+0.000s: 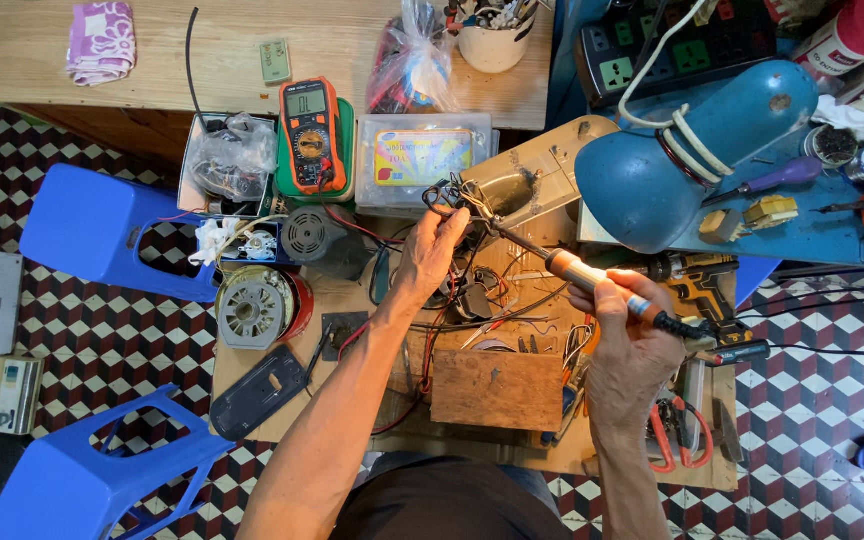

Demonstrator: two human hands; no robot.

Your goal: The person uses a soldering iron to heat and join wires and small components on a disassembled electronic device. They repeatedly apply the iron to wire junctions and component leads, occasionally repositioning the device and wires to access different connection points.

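Note:
My left hand point(430, 252) pinches a small bunch of thin wires point(449, 192) and holds it up over a low wooden work board point(592, 455). My right hand point(624, 335) grips the handle of a soldering iron point(592, 278). Its thin dark tip points up-left and ends right at the wires in my left fingers. The iron's black cord runs off to the right. Below the hands lie tangled red and black wires and a small wooden box point(497, 389).
A blue desk lamp point(687, 150) hangs over the right side. An orange multimeter point(311, 135), clear plastic boxes point(422, 160), motor parts point(252, 308) and red-handled pliers point(680, 440) lie around. Two blue plastic stools point(92, 232) stand at left on the checkered floor.

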